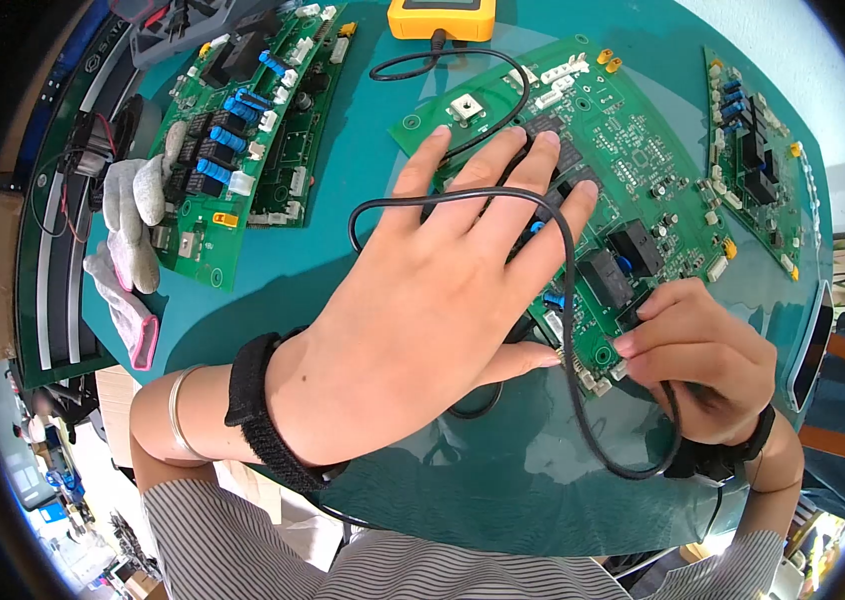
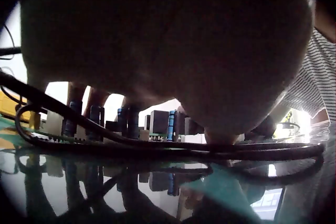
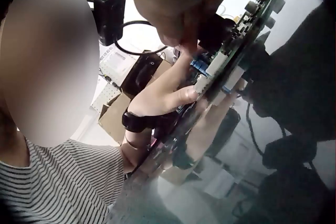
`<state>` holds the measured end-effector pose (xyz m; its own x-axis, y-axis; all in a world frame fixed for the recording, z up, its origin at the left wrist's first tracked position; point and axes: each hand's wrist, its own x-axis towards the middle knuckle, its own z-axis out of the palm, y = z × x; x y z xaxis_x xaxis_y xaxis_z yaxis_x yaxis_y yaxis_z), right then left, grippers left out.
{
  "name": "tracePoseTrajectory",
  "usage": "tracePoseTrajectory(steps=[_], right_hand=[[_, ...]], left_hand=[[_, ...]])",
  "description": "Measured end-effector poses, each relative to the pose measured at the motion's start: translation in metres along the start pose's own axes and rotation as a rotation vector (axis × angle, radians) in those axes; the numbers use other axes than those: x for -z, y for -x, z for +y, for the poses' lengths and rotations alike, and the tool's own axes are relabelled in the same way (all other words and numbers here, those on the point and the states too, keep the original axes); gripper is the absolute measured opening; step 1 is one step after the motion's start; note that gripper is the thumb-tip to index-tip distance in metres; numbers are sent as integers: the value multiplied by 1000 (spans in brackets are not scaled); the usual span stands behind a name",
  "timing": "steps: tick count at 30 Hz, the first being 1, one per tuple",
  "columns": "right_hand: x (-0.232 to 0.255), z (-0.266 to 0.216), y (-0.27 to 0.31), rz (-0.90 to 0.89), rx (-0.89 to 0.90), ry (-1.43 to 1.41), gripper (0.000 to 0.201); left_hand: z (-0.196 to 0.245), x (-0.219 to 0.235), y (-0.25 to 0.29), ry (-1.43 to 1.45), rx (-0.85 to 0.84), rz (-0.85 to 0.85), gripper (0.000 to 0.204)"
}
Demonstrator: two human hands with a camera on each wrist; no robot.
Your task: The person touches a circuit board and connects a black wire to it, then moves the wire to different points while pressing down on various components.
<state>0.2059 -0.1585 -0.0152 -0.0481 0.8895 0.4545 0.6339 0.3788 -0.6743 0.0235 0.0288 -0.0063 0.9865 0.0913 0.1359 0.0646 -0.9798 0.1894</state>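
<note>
In the head view a green circuit board (image 1: 633, 180) lies at the centre. Over its left part my left hand (image 1: 433, 270) is spread, fingertips on the black and blue components and thumb at the near edge. A black cable (image 1: 570, 300) crosses the fingers of that hand and loops round to the right hand. My right hand (image 1: 708, 350) is curled at the board's near corner, pinching the cable's end beside the white connectors (image 1: 598, 385); the tip is hidden by the fingers. In the right wrist view its fingers (image 3: 181, 37) meet by the board's edge.
A yellow device (image 1: 443, 18) with a cable stands at the back. Stacked circuit boards (image 1: 233, 150) and grey gloves (image 1: 128, 230) lie on the left, another board (image 1: 758, 160) on the right. A phone (image 1: 811, 345) lies at the right edge of the green tabletop (image 1: 503, 500).
</note>
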Motion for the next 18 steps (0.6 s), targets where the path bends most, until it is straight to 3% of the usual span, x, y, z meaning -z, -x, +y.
tracePoseTrajectory(steps=[6, 8, 9, 12, 13, 18], right_hand=[[4, -2, -1, 19, -60, -187, 20], [4, -5, 1, 55, -69, -143, 22], [3, -6, 2, 88, -81, -102, 24], [3, -7, 3, 109, -115, -131, 27], [2, -5, 4, 112, -112, -127, 27], [3, -2, 4, 54, -36, -50, 30]], left_hand=[[1, 4, -4, -46, -14, 29, 103], [0, 7, -9, 109, -143, 111, 99], [1, 8, -11, 239, -188, 184, 84], [0, 10, -13, 301, -300, 191, 66], [-1, 0, -15, 323, -350, 300, 44], [3, -3, -12, 385, -415, 319, 24]])
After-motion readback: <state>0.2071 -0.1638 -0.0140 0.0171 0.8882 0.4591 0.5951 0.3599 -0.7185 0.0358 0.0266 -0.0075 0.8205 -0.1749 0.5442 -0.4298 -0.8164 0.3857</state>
